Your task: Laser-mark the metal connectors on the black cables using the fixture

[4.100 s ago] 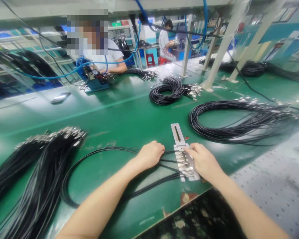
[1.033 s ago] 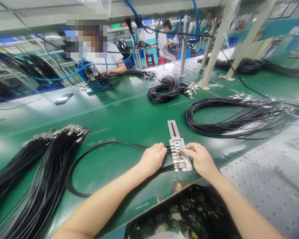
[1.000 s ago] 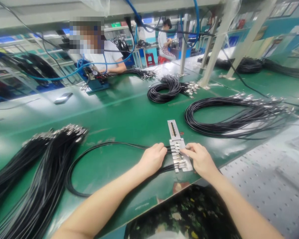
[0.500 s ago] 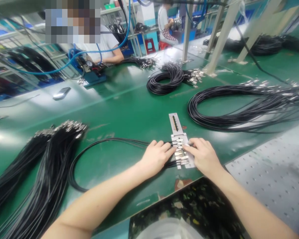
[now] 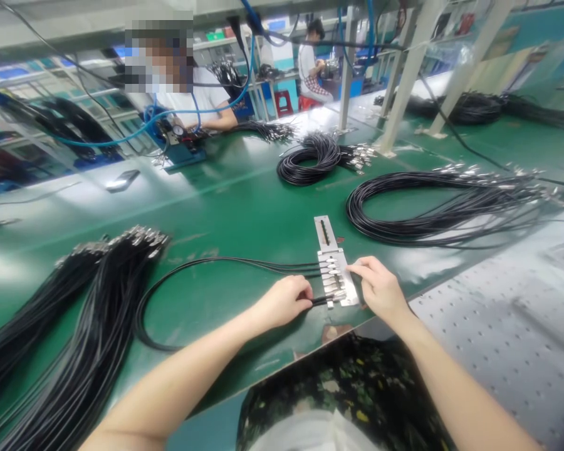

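Left hand [image 5: 284,302]: grip closed round black cables [image 5: 322,300] | right hand [image 5: 381,289]: grip half-curled, forefinger at metal fixture [image 5: 343,275], cannot tell if holding anything | fixture on green table [image 5: 244,216], metal tips [image 5: 331,271] across it | coiled bundle [image 5: 328,156] beyond | co-worker [image 5: 209,103] at far side

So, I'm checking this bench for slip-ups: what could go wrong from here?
The left hand pinches black cables beside the metal fixture; a tug might shift the silvery ends lying on it. The cable loop runs out of sight at the left forearm, so an arm movement could drag it. The right hand has its index finger at the metal fixture's right edge; no clamp is visible, so a push might slide it.
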Demonstrator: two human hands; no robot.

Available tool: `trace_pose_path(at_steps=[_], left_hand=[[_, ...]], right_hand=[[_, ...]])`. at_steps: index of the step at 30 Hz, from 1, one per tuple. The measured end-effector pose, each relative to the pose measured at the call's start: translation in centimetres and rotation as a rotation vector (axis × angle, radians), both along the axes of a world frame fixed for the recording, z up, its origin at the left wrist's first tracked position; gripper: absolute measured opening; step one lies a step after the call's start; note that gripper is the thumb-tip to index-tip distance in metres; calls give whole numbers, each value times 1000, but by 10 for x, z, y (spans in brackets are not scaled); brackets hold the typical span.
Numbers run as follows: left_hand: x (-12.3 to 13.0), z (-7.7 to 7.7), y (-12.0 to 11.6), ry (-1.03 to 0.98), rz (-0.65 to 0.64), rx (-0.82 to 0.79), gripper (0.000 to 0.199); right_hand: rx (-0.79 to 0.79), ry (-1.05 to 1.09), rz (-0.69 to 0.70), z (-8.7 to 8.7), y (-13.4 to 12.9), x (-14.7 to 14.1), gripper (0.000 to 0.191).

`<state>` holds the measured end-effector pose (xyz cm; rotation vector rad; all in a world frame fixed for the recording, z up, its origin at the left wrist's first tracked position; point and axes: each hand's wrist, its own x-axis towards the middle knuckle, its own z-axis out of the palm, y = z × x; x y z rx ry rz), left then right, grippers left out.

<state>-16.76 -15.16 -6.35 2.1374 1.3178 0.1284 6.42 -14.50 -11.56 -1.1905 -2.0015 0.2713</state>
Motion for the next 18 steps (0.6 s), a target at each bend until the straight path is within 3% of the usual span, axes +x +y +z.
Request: trace_pose_path(at_steps=[2, 5, 8, 18], left_hand=[[1, 3, 6, -26, 47, 5, 5], [1, 6, 12, 33, 72, 166, 11], [4, 3, 12, 140, 29, 280, 15], [8, -14, 8, 250, -86, 384, 27]], right_hand=[[-2, -4, -4, 0, 0, -1, 40], [21, -29, 13, 0, 0, -1, 41], [45, -58, 25, 0, 0, -1, 40], [107, -267, 63, 1, -3, -3, 38]])
